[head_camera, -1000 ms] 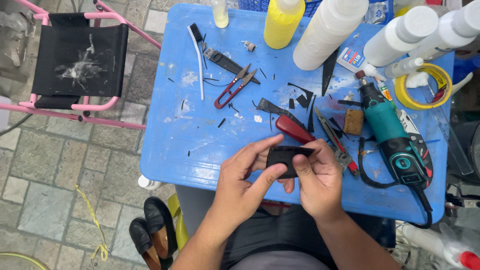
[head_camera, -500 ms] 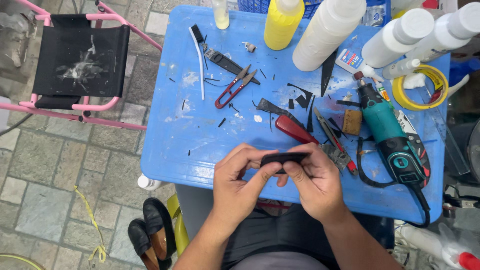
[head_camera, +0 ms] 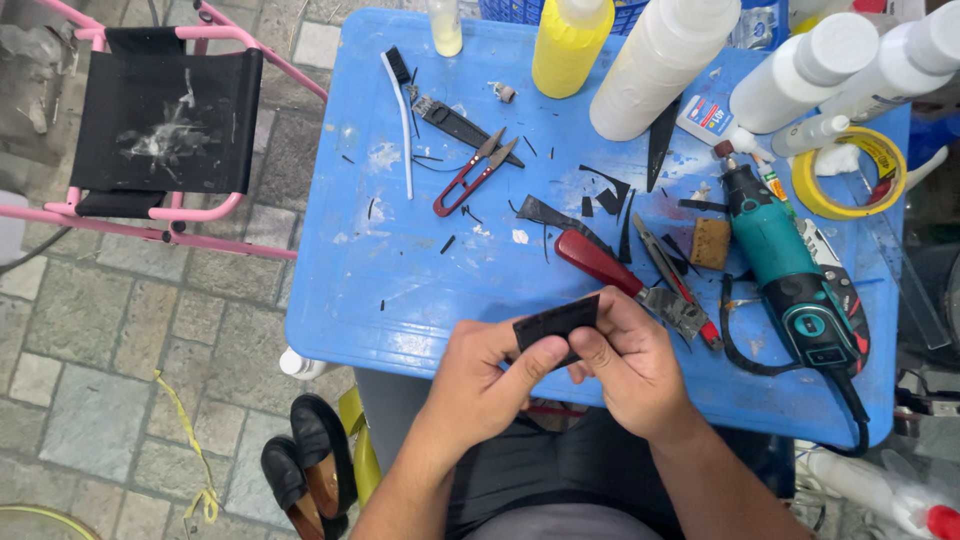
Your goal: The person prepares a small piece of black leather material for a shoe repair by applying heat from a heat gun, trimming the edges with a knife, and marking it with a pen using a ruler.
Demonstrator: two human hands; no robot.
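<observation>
Both hands pinch one small flat black rectangular piece over the near edge of the blue plastic table, above the lap: left hand with thumb over the piece's lower left corner, right hand with thumb and fingers closed on its right end. Near-left part of the table is mostly bare, only black scraps and white smears there; the right half is crowded. Just beyond the right hand, touching or nearly so, lies the red-handled flat-blade tool, with red-handled pliers crossing next to it. Teal rotary power tool sits at the right with its black cord looping toward the near edge. One pair of red-handled thread snips mid-table, one white toothbrush left of them, one black folding blade between. Back edge: one yellow bottle, three large white bottles, one small pale bottle. One yellow tape roll far right, one brown block by the power tool. Floor is grey stone paving; a pink-framed black fabric chair stands left, apart from the table, open paving between. Two black shoes below the near-left corner.
</observation>
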